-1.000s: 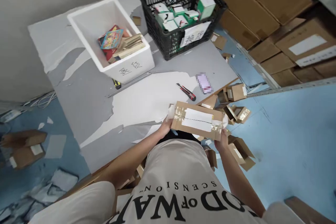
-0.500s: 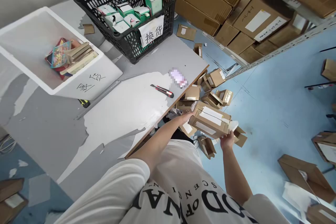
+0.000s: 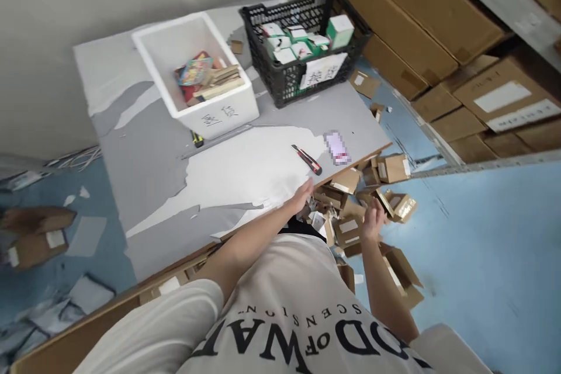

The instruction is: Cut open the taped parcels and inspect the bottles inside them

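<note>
My left hand [image 3: 302, 196] is beside the front edge of the table [image 3: 228, 204], just below the utility knife [image 3: 307, 160], and it holds nothing. To its right, my right hand [image 3: 373, 220] hovers over the heap of cartons, fingers apart and a little curled. Between and below both hands lies a brown carton [image 3: 339, 227] with white labels, touching other boxes. The red and black knife rests on the tabletop next to a pixelated, phone-shaped object [image 3: 337, 147].
A white foam box [image 3: 232, 114] with small books and packets stands on the table. Beside it is a black plastic crate [image 3: 280, 85] of green-and-white boxes. Open cartons [image 3: 398, 272] litter the blue floor. Shelving with large cartons [image 3: 499, 93] lines the right side.
The labelled carton that both hands held has left them, and both hands are now empty. My view has swung, so the table and containers appear farther right.
</note>
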Available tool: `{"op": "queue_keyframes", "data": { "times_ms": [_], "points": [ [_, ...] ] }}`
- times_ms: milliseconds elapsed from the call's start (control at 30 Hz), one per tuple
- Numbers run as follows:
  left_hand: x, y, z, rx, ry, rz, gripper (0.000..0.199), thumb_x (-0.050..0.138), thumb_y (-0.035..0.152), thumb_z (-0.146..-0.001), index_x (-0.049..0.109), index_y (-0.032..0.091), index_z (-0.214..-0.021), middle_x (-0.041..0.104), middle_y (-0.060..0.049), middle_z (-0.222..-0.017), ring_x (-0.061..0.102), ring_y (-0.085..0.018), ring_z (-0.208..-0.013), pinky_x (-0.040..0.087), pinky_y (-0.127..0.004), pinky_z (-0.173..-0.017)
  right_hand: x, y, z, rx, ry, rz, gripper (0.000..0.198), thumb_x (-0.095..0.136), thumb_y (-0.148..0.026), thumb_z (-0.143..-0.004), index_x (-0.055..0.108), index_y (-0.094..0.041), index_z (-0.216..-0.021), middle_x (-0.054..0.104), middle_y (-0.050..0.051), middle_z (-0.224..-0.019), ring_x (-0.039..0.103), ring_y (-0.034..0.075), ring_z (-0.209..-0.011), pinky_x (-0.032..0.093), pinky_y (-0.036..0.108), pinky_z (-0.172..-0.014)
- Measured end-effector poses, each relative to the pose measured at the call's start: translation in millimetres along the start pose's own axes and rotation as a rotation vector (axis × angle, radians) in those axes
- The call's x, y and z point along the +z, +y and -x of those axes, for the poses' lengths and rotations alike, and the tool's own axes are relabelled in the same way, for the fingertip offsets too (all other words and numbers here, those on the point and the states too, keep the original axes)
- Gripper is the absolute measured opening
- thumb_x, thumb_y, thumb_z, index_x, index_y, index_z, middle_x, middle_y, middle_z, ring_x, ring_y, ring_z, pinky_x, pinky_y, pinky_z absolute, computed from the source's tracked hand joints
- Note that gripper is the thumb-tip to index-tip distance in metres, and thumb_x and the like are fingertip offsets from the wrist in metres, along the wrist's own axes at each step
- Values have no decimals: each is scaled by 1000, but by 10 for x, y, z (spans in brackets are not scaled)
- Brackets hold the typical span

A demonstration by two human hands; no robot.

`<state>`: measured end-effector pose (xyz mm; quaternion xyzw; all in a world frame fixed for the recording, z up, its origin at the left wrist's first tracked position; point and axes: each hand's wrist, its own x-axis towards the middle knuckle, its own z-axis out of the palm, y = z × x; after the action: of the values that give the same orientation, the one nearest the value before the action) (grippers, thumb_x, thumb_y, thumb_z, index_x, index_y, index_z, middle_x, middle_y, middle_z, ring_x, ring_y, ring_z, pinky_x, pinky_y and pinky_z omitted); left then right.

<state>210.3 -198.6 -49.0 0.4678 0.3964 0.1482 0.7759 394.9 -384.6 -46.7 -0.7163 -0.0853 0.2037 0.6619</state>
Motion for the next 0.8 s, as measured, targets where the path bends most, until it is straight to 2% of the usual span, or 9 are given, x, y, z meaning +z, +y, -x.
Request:
{"op": "queue_keyframes", "data": {
  "times_ms": [100,167,300,433,533,633,700,800],
  "points": [
    [-495,283,185,288,258,40,101,49,84,-69,38,20,-146,26,-12,-158,21,-31,-147,14,-45,-121,797,-177,-280,-222,-183,-21,62,57,-55,-80,48,-18,-129,47,15,-144,43,24,-136,30,47,-115],
    [-812,438,371,425,420,28,102,49,83,-70,34,19,-148,23,-14,-159,19,-31,-147,14,-46,-121,1309,-310,-395,-288,-350,-49,63,56,-56,-82,47,-18,-131,46,16,-145,43,23,-137,28,46,-116],
    [-1241,545,823,609,715,0,97,51,79,-74,30,20,-149,22,-15,-159,16,-30,-148,16,-45,-120,2173,-516,-393,-278,-613,-90,66,57,-57,-81,47,-18,-133,44,16,-146,42,23,-137,29,46,-115],
    [-1426,362,1288,680,1018,-1,99,52,80,-72,30,21,-149,22,-15,-159,14,-31,-148,17,-45,-120,2844,-585,-88,-251,-865,-97,66,60,-58,-79,48,-21,-131,45,14,-146,40,25,-138,27,49,-115],
    [-1482,116,1647,664,1232,26,102,51,83,-69,30,22,-149,22,-14,-159,15,-31,-148,17,-43,-121,3246,-584,308,-257,-1065,-81,67,60,-60,-78,49,-21,-131,45,14,-145,39,26,-138,25,51,-115],
    [-1490,-141,2009,654,1407,67,103,51,83,-69,29,22,-149,22,-14,-159,15,-31,-148,16,-45,-121,3525,-582,795,-282,-1280,-95,67,58,-60,-79,48,-19,-132,46,14,-144,40,26,-138,25,50,-116],
    [-1470,-299,2229,662,1502,97,103,51,82,-69,28,21,-149,22,-15,-158,14,-32,-148,15,-45,-121,3626,-583,1136,-303,-1401,-100,67,56,-60,-80,48,-19,-132,46,14,-143,40,26,-138,26,49,-117],
    [-1410,-522,2518,664,1625,140,106,51,83,-68,28,19,-149,23,-16,-158,16,-31,-148,17,-41,-121,3653,-551,1644,-328,-1544,-70,70,54,-64,-80,46,-20,-133,46,14,-143,38,26,-139,25,49,-117]
  ]
}}
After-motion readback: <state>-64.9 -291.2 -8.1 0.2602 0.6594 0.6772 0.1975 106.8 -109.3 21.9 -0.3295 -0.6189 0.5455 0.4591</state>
